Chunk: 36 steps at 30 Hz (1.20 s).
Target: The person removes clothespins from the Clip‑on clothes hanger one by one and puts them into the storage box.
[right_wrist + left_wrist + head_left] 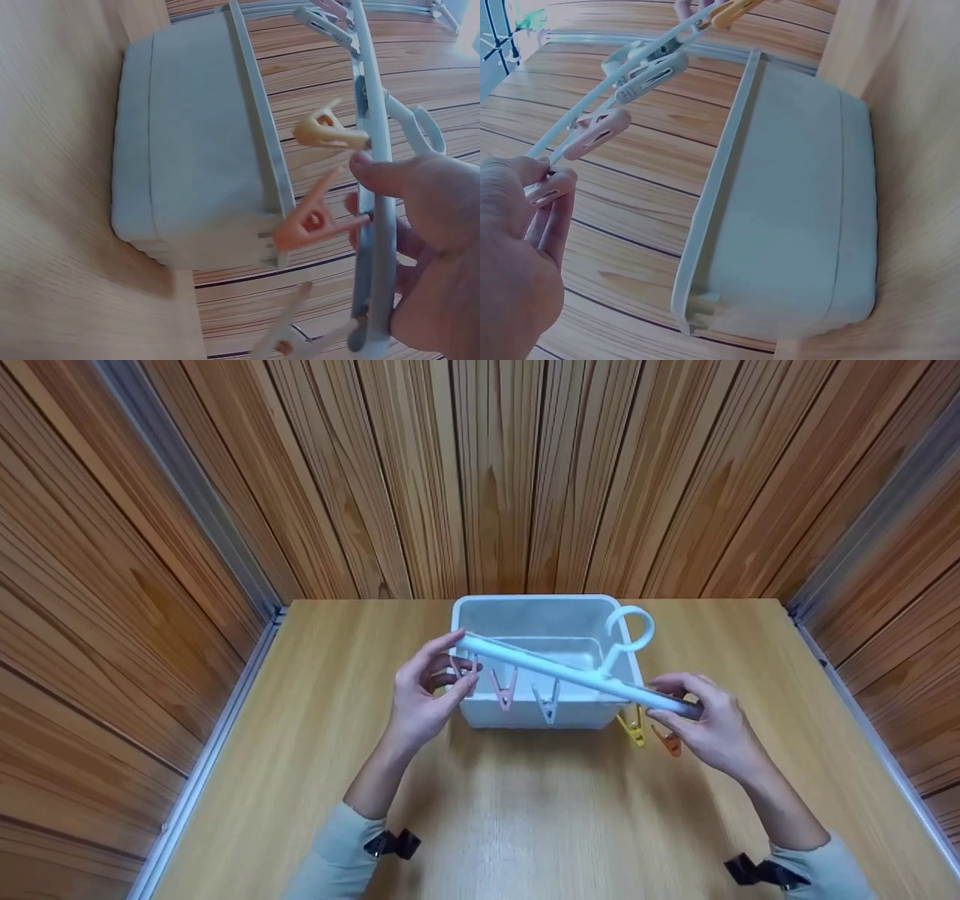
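A light-blue clip hanger (536, 661) with a ring hook (636, 630) is held up at a slant, its right end lower. My left hand (429, 690) grips the left end, its fingers near a pale pink peg (546, 189). My right hand (709, 724) holds the right end between thumb and fingers. From the bar hang a pink peg (504, 690), a light-blue peg (547, 703), a yellow peg (634, 729) and an orange peg (667, 741). Past the orange one, the right wrist view shows a pale peg (289, 341), blurred.
Behind and below the hanger, a white plastic bin (529, 712) stands on the wooden table (540, 810). Wood-plank walls (495, 472) close off the back and both sides, with metal rails (217, 720) along the table's side edges.
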### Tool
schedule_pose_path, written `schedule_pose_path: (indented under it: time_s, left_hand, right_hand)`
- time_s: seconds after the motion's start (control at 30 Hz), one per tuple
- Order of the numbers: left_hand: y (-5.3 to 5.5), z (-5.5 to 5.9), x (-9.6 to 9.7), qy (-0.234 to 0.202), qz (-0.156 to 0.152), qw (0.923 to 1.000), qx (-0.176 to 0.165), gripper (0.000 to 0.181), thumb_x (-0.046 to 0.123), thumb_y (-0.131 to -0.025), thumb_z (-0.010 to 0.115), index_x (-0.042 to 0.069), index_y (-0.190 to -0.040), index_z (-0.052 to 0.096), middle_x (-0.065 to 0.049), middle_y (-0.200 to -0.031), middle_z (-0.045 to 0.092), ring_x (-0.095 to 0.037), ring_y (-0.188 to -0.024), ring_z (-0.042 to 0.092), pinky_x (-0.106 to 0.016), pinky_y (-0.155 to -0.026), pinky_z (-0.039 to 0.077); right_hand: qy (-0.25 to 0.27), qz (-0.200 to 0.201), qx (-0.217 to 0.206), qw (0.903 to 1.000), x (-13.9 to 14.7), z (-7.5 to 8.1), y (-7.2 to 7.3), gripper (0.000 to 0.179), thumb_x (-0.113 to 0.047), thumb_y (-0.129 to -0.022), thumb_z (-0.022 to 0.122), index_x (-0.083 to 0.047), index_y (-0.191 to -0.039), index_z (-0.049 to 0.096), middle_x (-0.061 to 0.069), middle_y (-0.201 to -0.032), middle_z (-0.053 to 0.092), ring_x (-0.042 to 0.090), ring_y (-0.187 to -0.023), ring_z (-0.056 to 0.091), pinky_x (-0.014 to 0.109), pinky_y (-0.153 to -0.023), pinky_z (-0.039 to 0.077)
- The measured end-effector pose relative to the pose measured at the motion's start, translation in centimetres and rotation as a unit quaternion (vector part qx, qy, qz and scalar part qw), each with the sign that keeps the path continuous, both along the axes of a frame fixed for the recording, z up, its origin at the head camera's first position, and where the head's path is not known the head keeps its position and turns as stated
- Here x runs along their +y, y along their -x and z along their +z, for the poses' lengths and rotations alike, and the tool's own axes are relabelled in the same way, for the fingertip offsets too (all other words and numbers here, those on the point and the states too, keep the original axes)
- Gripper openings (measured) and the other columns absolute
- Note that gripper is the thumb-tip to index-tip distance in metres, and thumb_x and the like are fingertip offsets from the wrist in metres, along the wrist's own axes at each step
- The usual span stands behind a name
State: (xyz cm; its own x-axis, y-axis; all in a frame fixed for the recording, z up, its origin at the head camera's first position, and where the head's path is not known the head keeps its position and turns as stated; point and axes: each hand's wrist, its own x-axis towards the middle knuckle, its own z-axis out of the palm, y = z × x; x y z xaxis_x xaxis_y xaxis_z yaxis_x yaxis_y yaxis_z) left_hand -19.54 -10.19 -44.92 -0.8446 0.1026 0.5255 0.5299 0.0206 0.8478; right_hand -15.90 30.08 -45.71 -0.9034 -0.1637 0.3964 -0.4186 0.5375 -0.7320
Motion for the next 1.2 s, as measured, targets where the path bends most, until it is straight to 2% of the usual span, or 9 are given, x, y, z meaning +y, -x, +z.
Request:
schedule_pose_path:
  time_s: [0.13, 0.2, 0.3, 0.4, 0.53, 0.67, 0.87, 1.07, 1.2]
  left_hand:
    - [0.0, 0.3, -0.7, 0.015, 0.006, 0.9999, 0.001, 0.055, -0.006, -0.098, 0.082, -0.005, -0.15, 0.063, -0.029, -0.117, 0.077, -0.014, -0.1, 0.081, -0.027, -0.091, 0.068]
    - [0.0, 0.3, -1.1, 0.02, 0.01, 0.9997, -0.002, 0.054, -0.002, -0.099, 0.083, -0.004, -0.149, 0.064, -0.03, -0.12, 0.077, -0.018, -0.1, 0.081, -0.027, -0.092, 0.068]
    - [0.1, 0.4, -1.7, 0.023, 0.015, 0.9996, -0.003, 0.054, -0.001, -0.099, 0.084, -0.003, -0.149, 0.064, -0.03, -0.122, 0.077, -0.019, -0.101, 0.081, -0.027, -0.092, 0.068]
    - [0.3, 0.3, -2.2, 0.024, 0.019, 0.9995, -0.001, 0.053, -0.002, -0.099, 0.083, -0.004, -0.148, 0.065, -0.028, -0.125, 0.077, -0.02, -0.101, 0.081, -0.026, -0.092, 0.068]
    - [0.4, 0.3, -2.4, 0.025, 0.028, 0.9993, -0.002, 0.053, -0.009, -0.096, 0.082, -0.005, -0.146, 0.066, -0.026, -0.123, 0.077, -0.011, -0.099, 0.079, -0.024, -0.09, 0.067]
    - [0.5, 0.3, -2.4, 0.028, 0.03, 0.9991, 0.002, 0.053, -0.011, -0.094, 0.082, -0.006, -0.145, 0.066, -0.027, -0.12, 0.078, -0.006, -0.098, 0.077, -0.023, -0.088, 0.067]
    - [0.6, 0.4, -2.3, 0.025, 0.026, 0.9994, 0.002, 0.053, -0.009, -0.096, 0.082, -0.006, -0.146, 0.065, -0.03, -0.123, 0.075, -0.017, -0.101, 0.08, -0.025, -0.089, 0.068]
    - [0.6, 0.2, -2.0, 0.008, 0.017, 0.9998, -0.006, 0.067, -0.011, -0.095, 0.081, -0.005, -0.156, 0.055, -0.028, -0.14, 0.07, -0.01, -0.107, 0.08, -0.027, -0.09, 0.069]
    - [0.6, 0.0, -1.9, 0.008, 0.018, 0.9998, -0.009, 0.076, -0.008, -0.095, 0.083, -0.002, -0.162, 0.049, -0.027, -0.143, 0.069, -0.007, -0.11, 0.079, -0.028, -0.095, 0.068]
  right_hand:
    - [-0.021, 0.033, -0.045, 0.9982, 0.3, 0.8, 0.1, 0.031, 0.001, -0.097, 0.084, -0.003, -0.128, 0.079, 0.009, -0.115, 0.079, 0.002, -0.092, 0.07, 0.014, -0.078, 0.063]
    - [-0.03, 0.049, -0.063, 0.9963, 0.5, 1.2, 0.1, 0.03, -0.002, -0.099, 0.084, -0.004, -0.129, 0.079, 0.011, -0.114, 0.078, 0.004, -0.084, 0.069, 0.017, -0.069, 0.061]
    - [-0.044, 0.082, -0.071, 0.9932, 0.7, 1.6, 0.3, 0.028, -0.004, -0.101, 0.083, -0.005, -0.128, 0.079, 0.006, -0.103, 0.076, 0.004, -0.067, 0.063, 0.02, -0.052, 0.053]
    - [-0.056, 0.115, -0.058, 0.99, 0.9, 1.9, 0.5, 0.027, -0.002, -0.101, 0.081, -0.007, -0.127, 0.08, -0.002, -0.096, 0.073, 0.003, -0.066, 0.06, 0.022, -0.052, 0.051]
    - [-0.057, 0.142, -0.043, 0.9873, 1.2, 2.0, 0.8, 0.027, 0.002, -0.101, 0.078, -0.007, -0.127, 0.08, -0.008, -0.098, 0.073, 0.006, -0.074, 0.062, 0.023, -0.06, 0.052]
    - [-0.044, 0.151, -0.046, 0.9865, 1.2, 1.8, 0.8, 0.027, 0.004, -0.102, 0.076, -0.006, -0.126, 0.079, -0.008, -0.096, 0.069, 0.007, -0.067, 0.058, 0.024, -0.051, 0.048]
    - [-0.034, 0.149, -0.048, 0.9872, 1.1, 1.5, 0.8, 0.026, 0.006, -0.102, 0.075, -0.004, -0.126, 0.078, -0.008, -0.093, 0.069, 0.009, -0.061, 0.055, 0.025, -0.048, 0.046]
    - [-0.022, 0.143, -0.044, 0.9886, 0.8, 1.7, 0.8, 0.027, 0.007, -0.102, 0.075, -0.004, -0.127, 0.078, -0.007, -0.096, 0.071, 0.009, -0.063, 0.057, 0.024, -0.048, 0.046]
    - [-0.012, 0.144, -0.038, 0.9887, 0.6, 2.0, 0.7, 0.028, 0.008, -0.102, 0.074, -0.003, -0.128, 0.077, -0.008, -0.097, 0.071, 0.008, -0.062, 0.057, 0.023, -0.046, 0.045]
